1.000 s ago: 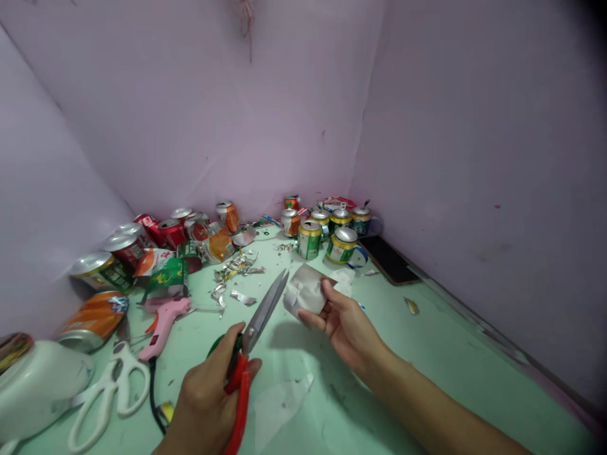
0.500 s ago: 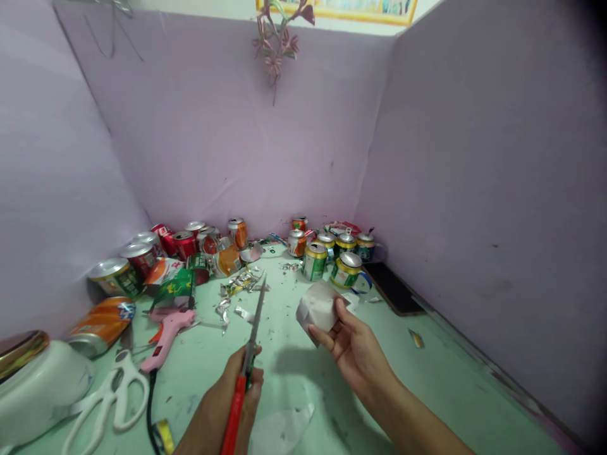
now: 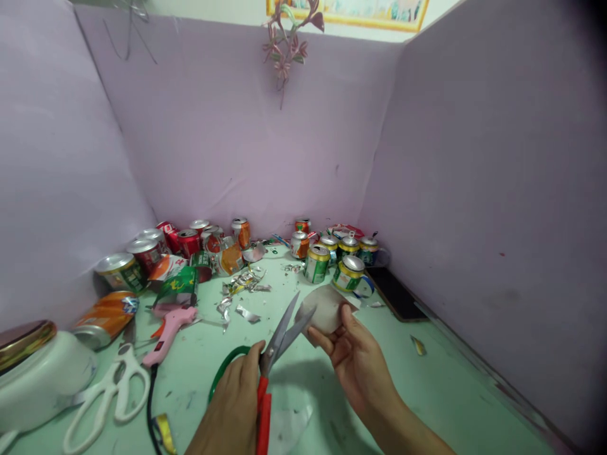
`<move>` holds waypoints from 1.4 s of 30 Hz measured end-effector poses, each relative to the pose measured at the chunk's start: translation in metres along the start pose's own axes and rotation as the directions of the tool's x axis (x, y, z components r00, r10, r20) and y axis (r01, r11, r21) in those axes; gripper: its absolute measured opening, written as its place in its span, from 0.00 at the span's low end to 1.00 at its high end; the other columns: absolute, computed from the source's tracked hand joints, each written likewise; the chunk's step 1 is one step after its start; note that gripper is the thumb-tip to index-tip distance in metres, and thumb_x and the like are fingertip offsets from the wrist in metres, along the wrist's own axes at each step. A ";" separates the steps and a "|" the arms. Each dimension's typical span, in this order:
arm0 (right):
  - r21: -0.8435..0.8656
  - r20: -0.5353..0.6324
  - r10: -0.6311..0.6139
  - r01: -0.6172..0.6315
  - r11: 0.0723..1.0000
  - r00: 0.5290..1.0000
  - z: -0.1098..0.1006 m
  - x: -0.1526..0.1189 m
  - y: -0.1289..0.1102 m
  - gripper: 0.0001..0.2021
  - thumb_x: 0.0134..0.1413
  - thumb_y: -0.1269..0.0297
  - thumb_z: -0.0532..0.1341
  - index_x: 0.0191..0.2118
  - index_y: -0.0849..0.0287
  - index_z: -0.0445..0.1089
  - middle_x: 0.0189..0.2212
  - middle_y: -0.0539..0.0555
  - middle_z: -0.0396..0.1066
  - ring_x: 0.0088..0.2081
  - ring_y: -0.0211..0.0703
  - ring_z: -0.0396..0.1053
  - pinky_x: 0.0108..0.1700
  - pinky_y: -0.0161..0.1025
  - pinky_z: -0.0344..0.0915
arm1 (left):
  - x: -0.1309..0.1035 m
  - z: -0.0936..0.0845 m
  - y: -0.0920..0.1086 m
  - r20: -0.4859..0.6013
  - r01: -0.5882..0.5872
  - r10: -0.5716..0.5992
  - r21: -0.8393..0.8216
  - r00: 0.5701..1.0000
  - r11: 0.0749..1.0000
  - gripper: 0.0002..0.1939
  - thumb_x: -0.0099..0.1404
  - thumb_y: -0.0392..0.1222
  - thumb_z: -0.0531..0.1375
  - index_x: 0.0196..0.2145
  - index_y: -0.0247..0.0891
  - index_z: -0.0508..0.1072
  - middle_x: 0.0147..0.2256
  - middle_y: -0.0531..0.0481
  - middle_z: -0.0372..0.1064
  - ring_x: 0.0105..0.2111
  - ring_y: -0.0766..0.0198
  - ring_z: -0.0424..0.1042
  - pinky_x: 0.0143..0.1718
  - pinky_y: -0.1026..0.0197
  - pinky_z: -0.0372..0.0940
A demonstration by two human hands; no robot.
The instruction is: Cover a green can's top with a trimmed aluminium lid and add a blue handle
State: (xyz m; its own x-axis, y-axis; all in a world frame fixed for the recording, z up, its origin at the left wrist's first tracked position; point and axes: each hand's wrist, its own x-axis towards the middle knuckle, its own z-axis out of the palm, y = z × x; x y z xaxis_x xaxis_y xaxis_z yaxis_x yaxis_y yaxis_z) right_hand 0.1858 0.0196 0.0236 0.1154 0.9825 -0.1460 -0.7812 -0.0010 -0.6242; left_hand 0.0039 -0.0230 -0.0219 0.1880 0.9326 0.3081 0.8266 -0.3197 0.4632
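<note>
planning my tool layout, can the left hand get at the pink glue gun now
Probably yes: nothing visible blocks the way from the left hand to the pink glue gun, though the scissors in that hand would likely need putting down first.

Soft, even light, diffuse shadow on the table (image 3: 441, 373), blackened upper-right corner

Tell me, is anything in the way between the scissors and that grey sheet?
Nothing visible is: the left hand holds the scissors open, one blade overlapping the grey sheet in the right hand. I can't tell whether they touch.
</note>
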 end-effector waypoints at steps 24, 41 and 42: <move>-0.048 -0.023 0.046 -0.047 0.998 0.999 0.000 -0.005 0.007 0.12 0.42 0.61 0.68 0.33 0.62 0.71 0.26 0.49 0.72 0.26 0.36 0.71 0.30 0.37 0.75 | -0.002 -0.007 -0.019 -0.006 -0.165 0.166 0.085 0.986 0.983 0.23 0.65 0.35 0.43 0.58 0.33 0.56 0.44 0.38 0.70 0.40 0.55 0.72 0.40 0.54 0.69; -0.144 0.046 0.169 -0.161 0.976 0.984 0.037 0.026 0.022 0.06 0.51 0.66 0.62 0.35 0.63 0.71 0.24 0.50 0.74 0.26 0.37 0.73 0.28 0.35 0.74 | 0.016 -0.042 -0.035 0.114 -0.005 -0.010 0.130 0.993 0.991 0.30 0.54 0.26 0.44 0.55 0.37 0.58 0.38 0.44 0.72 0.35 0.58 0.74 0.39 0.58 0.67; -0.149 0.051 0.168 -0.159 0.976 0.984 0.040 0.028 0.024 0.06 0.51 0.66 0.62 0.35 0.63 0.71 0.24 0.50 0.74 0.26 0.37 0.73 0.27 0.35 0.74 | 0.016 -0.043 -0.036 0.105 0.000 -0.013 0.128 0.994 0.992 0.30 0.53 0.26 0.45 0.55 0.38 0.58 0.37 0.44 0.73 0.34 0.58 0.74 0.40 0.58 0.67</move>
State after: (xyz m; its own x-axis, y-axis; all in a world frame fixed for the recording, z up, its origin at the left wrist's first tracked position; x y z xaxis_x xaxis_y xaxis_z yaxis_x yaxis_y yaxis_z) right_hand 0.1457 0.0545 0.0353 -0.0492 0.9766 -0.2093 -0.6893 -0.1848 -0.7005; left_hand -0.0460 -0.0034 0.0021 0.2319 0.9492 0.2126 0.8875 -0.2960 0.3532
